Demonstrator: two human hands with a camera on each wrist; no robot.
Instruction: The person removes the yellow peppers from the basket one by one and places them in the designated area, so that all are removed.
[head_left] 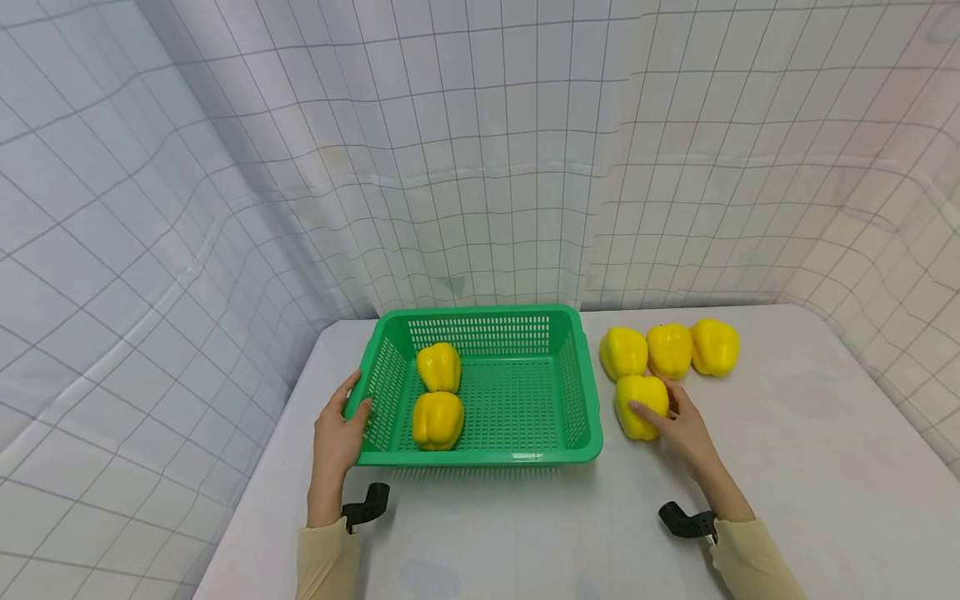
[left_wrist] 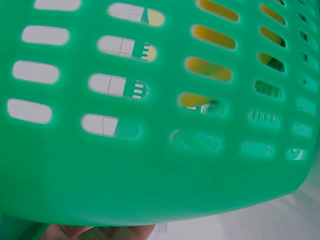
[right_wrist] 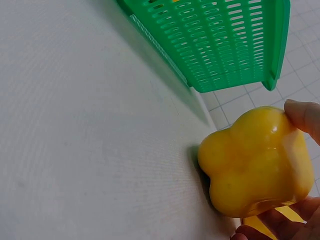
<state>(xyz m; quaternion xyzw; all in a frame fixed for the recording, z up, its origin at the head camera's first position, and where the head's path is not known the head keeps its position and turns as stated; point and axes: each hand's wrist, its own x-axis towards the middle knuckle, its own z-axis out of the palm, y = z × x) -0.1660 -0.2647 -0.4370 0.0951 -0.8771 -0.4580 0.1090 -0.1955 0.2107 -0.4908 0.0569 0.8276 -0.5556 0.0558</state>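
The person's left hand [head_left: 339, 433] has hold of the left rim of a green basket [head_left: 480, 457], thumb over the inner side and fingers round the outside, near the front corner, while on the other side the right hand [head_left: 684, 429] grips a yellow bell pepper [head_left: 637, 393], the thumb on its near face and the fingers curled about the far right side. That pepper is to the right of the basket, well apart from the left hand, and so low over the white table [head_left: 510, 533] that I cannot tell whether it rests there or is just off the surface. Right behind it three more peppers make a short row, the left one [head_left: 624, 350] nearest the basket, the middle one [head_left: 670, 350] close beside it, and the right one [head_left: 715, 347] at the end, farthest from the basket. Inside the basket, over toward its left half, two others sit one behind the other, the rear one [head_left: 439, 367] up against the front one [head_left: 438, 421], both on the slotted floor. From the left wrist you see mostly the basket's slotted wall, with patches of yellow through the holes and some fingertips at the lower edge. Both arms wear beige sleeves, the left sleeve [head_left: 327, 562] and the right sleeve [head_left: 753, 562], with a black wrist mount [head_left: 367, 504] on the left and a matching black mount [head_left: 684, 521] on the right, and a white cloth with a dark grid [head_left: 517, 167] hangs round the back and sides
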